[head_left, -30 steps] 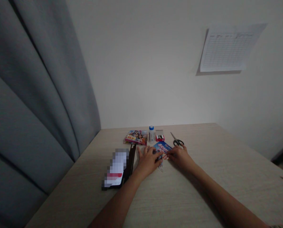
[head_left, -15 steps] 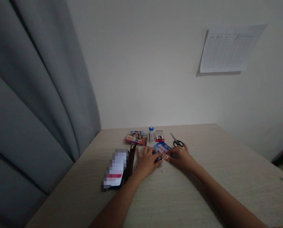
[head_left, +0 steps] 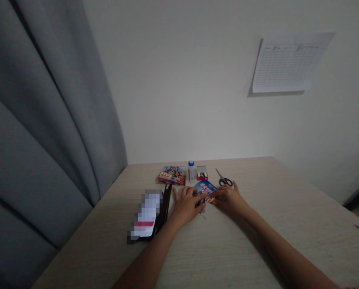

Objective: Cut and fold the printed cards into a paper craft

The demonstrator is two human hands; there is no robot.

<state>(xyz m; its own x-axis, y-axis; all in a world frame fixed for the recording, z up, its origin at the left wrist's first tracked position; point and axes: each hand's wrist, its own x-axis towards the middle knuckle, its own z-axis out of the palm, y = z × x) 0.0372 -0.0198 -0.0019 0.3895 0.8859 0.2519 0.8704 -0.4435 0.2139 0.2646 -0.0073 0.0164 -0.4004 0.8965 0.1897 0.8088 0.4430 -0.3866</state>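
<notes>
A small blue and red printed paper lies on the wooden table, far out in front of me. My left hand rests flat on its left part with the fingers stretched out. My right hand presses on its right edge, fingers held together and pointing left, so that the fingertips of both hands almost meet. A small pale scrap sticks out from under the left hand.
Behind the hands stand a colourful booklet, a white bottle with a blue cap, a small red and white box and black-handled scissors. A phone lies at the left. A grey curtain hangs left, and a printed sheet is on the wall.
My right hand has slid a little to the left along the paper, closer to the left hand's fingertips. The left hand has stayed in place.
</notes>
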